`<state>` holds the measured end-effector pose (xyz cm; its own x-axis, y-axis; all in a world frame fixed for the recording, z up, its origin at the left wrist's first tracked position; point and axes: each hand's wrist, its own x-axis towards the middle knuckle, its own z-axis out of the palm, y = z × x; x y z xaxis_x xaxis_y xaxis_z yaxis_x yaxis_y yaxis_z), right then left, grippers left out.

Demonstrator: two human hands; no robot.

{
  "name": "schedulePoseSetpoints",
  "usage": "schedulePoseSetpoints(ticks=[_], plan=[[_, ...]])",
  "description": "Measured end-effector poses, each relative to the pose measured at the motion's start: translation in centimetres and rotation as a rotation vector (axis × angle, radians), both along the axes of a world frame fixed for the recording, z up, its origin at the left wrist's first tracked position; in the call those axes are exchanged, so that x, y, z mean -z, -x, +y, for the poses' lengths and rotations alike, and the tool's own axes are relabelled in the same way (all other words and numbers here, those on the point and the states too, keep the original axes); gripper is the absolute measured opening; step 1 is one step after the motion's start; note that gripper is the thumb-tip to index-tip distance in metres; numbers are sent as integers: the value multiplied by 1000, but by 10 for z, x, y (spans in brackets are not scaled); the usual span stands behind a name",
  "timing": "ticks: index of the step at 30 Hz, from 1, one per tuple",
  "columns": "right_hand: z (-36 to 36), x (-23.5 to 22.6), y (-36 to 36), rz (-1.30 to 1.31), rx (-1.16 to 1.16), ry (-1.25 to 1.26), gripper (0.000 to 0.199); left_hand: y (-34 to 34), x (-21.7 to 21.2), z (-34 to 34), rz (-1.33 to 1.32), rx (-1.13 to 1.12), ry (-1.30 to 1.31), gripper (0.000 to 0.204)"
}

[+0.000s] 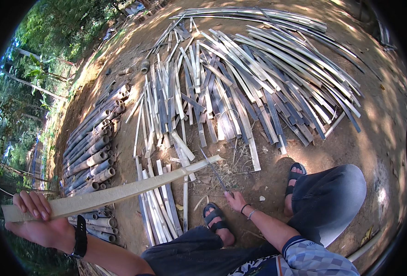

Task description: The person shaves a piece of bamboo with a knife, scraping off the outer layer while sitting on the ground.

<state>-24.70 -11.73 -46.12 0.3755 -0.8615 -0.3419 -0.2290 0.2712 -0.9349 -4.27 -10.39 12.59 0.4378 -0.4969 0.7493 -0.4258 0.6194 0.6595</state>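
Observation:
My left hand (35,216) is closed around the near left end of a long, pale split-bamboo strip (130,189). The strip slants up to the right across the view, its far end narrow and raised above the ground. In my right hand (235,201) is a thin, long-bladed knife (216,173), gripped by its handle, the blade pointing away and to the left. The blade lies close to the strip's far end; whether they touch I cannot tell. Below them, thin shavings (231,172) litter the soil.
A large spread of split bamboo strips (254,73) covers the ground ahead. More strips (159,202) lie under the held one. Stacked whole bamboo poles (91,149) are at the left. My sandalled feet rest on bare earth, one sandal (216,216) near the knife hand. Green plants border the far left.

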Motion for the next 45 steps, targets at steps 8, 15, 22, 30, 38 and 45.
schedulePoseSetpoints(ticks=[8, 15, 22, 30, 38, 45], plan=[[-7, 20, -2, 231, 16, -157, 65, 9, -1, -7, 12, -59, 16, 43], [-15, -1, 14, 225, -51, -304, 66, -1, 1, 0, 22, -22, -1, 43], [8, 4, 2, 115, -30, -133, 70, -8, 0, 1, 18, 3, -4, 43], [-13, -40, -8, 94, -24, -388, 64, -1, 1, -1, 4, 9, 18, 48], [-20, -196, -31, -420, -279, -59, 59, -2, 5, 3, -18, 81, 40, 48], [-11, -169, -10, -216, -124, -404, 58, 29, 12, 22, 8, 156, 98, 48]])
